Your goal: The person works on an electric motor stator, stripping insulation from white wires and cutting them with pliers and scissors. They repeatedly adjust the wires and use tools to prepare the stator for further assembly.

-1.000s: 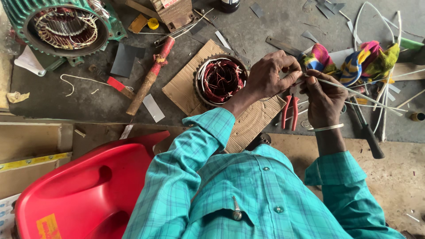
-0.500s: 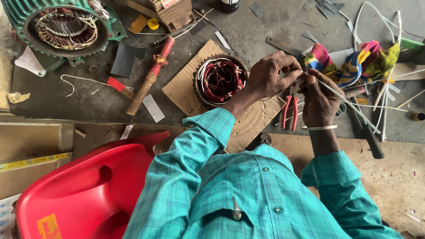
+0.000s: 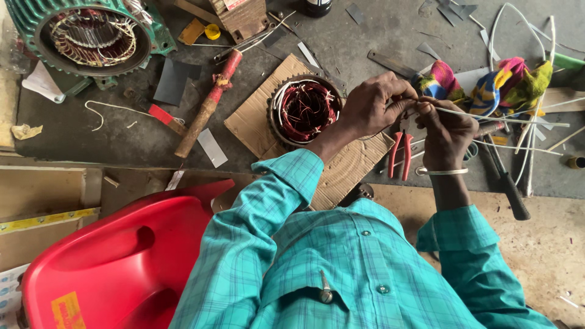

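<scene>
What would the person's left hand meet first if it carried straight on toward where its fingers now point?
The left hand points right, its fingers pinching a thin white sleeve. It would first meet the right hand, which it already touches. Beyond lies the colourful cloth, though depth is unclear.

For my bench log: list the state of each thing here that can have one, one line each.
Left hand: pinching the thin white sleeve.
Right hand: gripping the same sleeve.
Thin white sleeve: held level, pulled straight.
Small wound coil: lying on cardboard, windings exposed.
Green motor housing: open end up, coils visible.
Red pliers: lying flat, untouched.
Red-handled tool: lying on the floor.
Red chair: unoccupied.
</scene>
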